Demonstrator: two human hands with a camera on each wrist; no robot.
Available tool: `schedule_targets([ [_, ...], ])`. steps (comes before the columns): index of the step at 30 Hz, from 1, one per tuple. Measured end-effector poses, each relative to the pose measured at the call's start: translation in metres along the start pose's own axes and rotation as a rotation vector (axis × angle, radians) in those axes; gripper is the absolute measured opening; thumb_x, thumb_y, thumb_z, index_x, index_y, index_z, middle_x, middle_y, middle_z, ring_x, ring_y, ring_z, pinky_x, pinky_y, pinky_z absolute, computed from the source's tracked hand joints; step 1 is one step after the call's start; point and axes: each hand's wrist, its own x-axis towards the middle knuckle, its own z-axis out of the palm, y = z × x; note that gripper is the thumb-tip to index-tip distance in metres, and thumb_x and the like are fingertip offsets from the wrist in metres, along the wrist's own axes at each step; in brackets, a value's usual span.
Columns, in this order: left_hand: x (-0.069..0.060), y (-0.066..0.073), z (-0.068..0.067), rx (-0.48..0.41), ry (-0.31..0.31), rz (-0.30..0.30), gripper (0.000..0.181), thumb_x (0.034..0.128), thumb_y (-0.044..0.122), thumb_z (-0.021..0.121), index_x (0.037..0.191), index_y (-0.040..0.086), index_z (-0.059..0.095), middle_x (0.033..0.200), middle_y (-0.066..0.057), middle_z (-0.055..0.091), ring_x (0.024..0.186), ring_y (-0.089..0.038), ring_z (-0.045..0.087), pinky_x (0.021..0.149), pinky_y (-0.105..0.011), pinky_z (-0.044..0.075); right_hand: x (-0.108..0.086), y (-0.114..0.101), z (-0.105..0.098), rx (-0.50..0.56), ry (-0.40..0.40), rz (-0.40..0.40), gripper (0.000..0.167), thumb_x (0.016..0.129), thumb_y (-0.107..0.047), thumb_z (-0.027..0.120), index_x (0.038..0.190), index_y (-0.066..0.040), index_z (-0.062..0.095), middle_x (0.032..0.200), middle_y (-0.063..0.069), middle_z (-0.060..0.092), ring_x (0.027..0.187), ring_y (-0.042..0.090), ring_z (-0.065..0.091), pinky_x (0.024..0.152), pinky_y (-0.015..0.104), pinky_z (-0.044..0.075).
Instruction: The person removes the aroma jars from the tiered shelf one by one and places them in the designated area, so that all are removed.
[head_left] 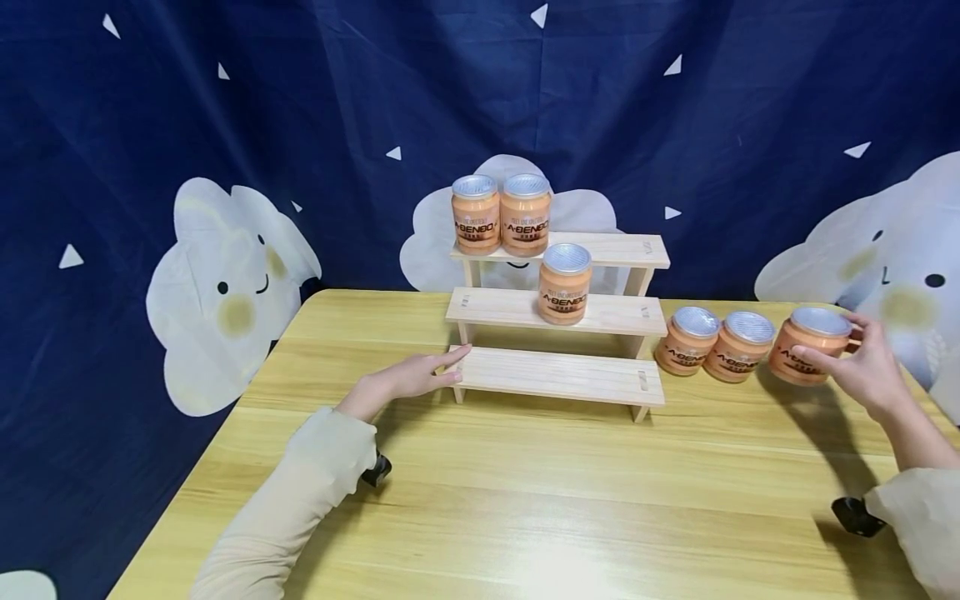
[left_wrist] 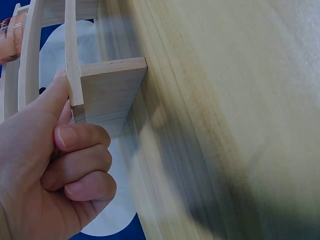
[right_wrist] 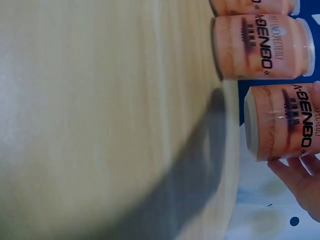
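Your right hand [head_left: 864,367] had its fingers and thumb wrapped around 1 orange jar [head_left: 808,350], held by its sides, and the right wrist view showed its base raised off the wooden table [head_left: 525,492]. That jar was at the far right, just beside 2 standing jars [head_left: 738,352], which were next to each other on the table to the right of the wooden stand [head_left: 555,372]. Your left hand [head_left: 416,377] pinched the left end of the stand's lowest shelf [left_wrist: 74,55], its other fingers curled in. The stand had 3 steps: 2 upright jars [head_left: 526,223] sat side by side toward the left of the top shelf [head_left: 607,248], and 1 jar [head_left: 565,292] stood upright near the center of the middle shelf [head_left: 498,307]. Behind the table hung a dark blue cloth [head_left: 360,92] printed with white clouds and small triangles.
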Motion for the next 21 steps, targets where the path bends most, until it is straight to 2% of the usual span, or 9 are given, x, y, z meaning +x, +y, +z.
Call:
schedule_targets([
  [3,0.0,0.001,0.0,0.002,0.004,0.005,0.058,0.098,0.036,0.039,0.147,0.016,0.016,0.147,-0.013,0.026,0.125,-0.04,0.036,0.106,-0.048,0.027,0.002,0.007,0.003,0.007,-0.048,-0.011,0.084,0.085,-0.018,0.064,0.138,0.013,0.007,0.123,0.038,0.026,0.087,0.011,0.036,0.06,0.006,0.03],
  [5,0.0,0.001,0.0,-0.002,0.003,0.003,0.058,0.098,0.036,0.039,0.147,0.016,0.016,0.147,-0.013,0.026,0.126,-0.04,0.036,0.106,-0.048,0.026,0.002,0.01,0.004,0.012,-0.068,-0.003,0.084,0.085,-0.018,0.064,0.137,0.014,0.005,0.123,0.04,0.025,0.089,0.014,0.037,0.06,0.005,0.03],
  [8,0.0,0.001,0.0,-0.014,0.001,0.001,0.058,0.0979,0.037,0.038,0.147,0.016,0.016,0.147,-0.013,0.026,0.127,-0.04,0.035,0.106,-0.048,0.026,0.002,0.012,0.006,0.003,-0.074,0.01,0.085,0.085,-0.019,0.064,0.137,0.014,0.005,0.125,0.043,0.024,0.089,0.011,0.038,0.061,0.003,0.027],
  [10,0.0,0.0,0.001,-0.021,-0.001,0.003,0.059,0.0978,0.039,0.037,0.147,0.017,0.015,0.147,-0.014,0.026,0.127,-0.04,0.034,0.107,-0.048,0.025,0.0,0.012,0.008,0.004,-0.073,0.011,0.084,0.085,-0.019,0.064,0.136,0.015,0.006,0.124,0.043,0.024,0.087,0.006,0.037,0.06,0.003,0.028],
  [12,0.0,0.0,0.001,-0.017,0.003,0.02,0.06,0.0973,0.043,0.035,0.148,0.018,0.015,0.146,-0.016,0.027,0.126,-0.04,0.035,0.106,-0.049,0.026,0.0,0.013,0.009,0.008,-0.067,0.007,0.084,0.085,-0.018,0.064,0.136,0.016,0.007,0.123,0.041,0.026,0.083,-0.006,0.031,0.06,0.002,0.029],
  [14,-0.001,-0.002,0.001,-0.024,0.002,0.028,0.061,0.0968,0.046,0.034,0.148,0.018,0.014,0.146,-0.016,0.026,0.127,-0.041,0.034,0.106,-0.05,0.025,0.001,0.015,0.01,0.005,-0.068,0.01,0.083,0.085,-0.018,0.064,0.135,0.016,0.007,0.123,0.039,0.026,0.082,-0.006,0.031,0.059,0.003,0.031],
  [19,0.0,-0.002,0.0,-0.043,-0.009,0.002,0.06,0.0974,0.041,0.038,0.148,0.019,0.014,0.148,-0.011,0.023,0.129,-0.039,0.031,0.108,-0.048,0.023,0.01,0.031,0.014,0.004,-0.071,0.015,0.083,0.084,-0.02,0.065,0.135,0.014,0.009,0.118,0.035,0.029,0.085,0.014,0.039,0.057,0.005,0.035],
  [21,0.001,-0.002,0.0,-0.033,-0.01,-0.005,0.058,0.0978,0.037,0.038,0.148,0.018,0.015,0.148,-0.011,0.023,0.129,-0.038,0.032,0.108,-0.048,0.023,0.015,0.044,0.016,0.003,-0.059,0.01,0.084,0.083,-0.022,0.067,0.135,0.013,0.01,0.116,0.032,0.031,0.084,0.01,0.04,0.057,0.006,0.037],
])
